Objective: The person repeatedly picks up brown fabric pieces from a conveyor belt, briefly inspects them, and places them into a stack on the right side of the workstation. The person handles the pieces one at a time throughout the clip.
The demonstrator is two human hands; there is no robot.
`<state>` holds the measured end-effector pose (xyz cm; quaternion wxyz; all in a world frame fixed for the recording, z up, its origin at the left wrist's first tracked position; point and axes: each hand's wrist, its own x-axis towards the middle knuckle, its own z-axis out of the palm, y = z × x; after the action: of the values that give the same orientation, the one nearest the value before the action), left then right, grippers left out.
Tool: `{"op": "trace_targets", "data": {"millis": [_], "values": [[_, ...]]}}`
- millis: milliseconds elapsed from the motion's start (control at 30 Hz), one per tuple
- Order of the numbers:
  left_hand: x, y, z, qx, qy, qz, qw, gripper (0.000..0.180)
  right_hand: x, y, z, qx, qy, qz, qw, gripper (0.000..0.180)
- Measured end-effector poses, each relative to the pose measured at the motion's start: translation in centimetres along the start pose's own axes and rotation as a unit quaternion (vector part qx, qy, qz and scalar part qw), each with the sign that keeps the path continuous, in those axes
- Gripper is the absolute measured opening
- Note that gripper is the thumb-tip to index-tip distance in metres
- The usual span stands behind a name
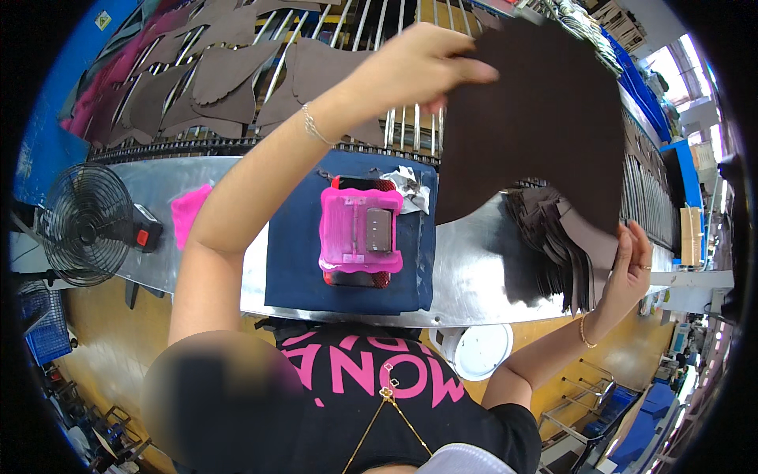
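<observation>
Left hand (418, 67) pinches a dark brown sheet (537, 118) raised over the table (466, 268), right hand (628, 268) open under the stack (557, 237); the light pinch could let it slip.

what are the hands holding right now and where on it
The left hand pinches a large dark brown sheet at its upper left edge. The right hand supports the sheet's lower right corner, beside a stack of similar pieces.
</observation>
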<state>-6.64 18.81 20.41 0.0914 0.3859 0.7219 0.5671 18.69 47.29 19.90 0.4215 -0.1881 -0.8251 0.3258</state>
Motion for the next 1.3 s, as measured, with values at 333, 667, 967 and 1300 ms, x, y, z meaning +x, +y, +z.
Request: {"op": "trace_targets", "data": {"millis": [333,667,967,1300], "values": [[-2.0,-24.9,-5.2,-0.247,0.272,-0.284,0.886,0.026,-2.0,22.0,-10.6,-0.472,-0.013,0.202,0.858,0.059],[-2.8,-18.5,-6.8,0.114,0.324,-0.135,0.929,0.089,-2.1,23.0,-11.0,-0.463,-0.055,0.229,0.854,0.068],[-7.3,5.8,-8.2,0.136,0.054,0.354,0.924,0.042,-2.1,24.0,-11.3,-0.451,-0.057,0.224,0.862,0.065],[-4.8,1.9,-7.1,0.244,-0.031,0.196,0.949,0.045,-1.8,22.6,-10.5,-0.462,-0.044,0.240,0.853,0.065]]}}
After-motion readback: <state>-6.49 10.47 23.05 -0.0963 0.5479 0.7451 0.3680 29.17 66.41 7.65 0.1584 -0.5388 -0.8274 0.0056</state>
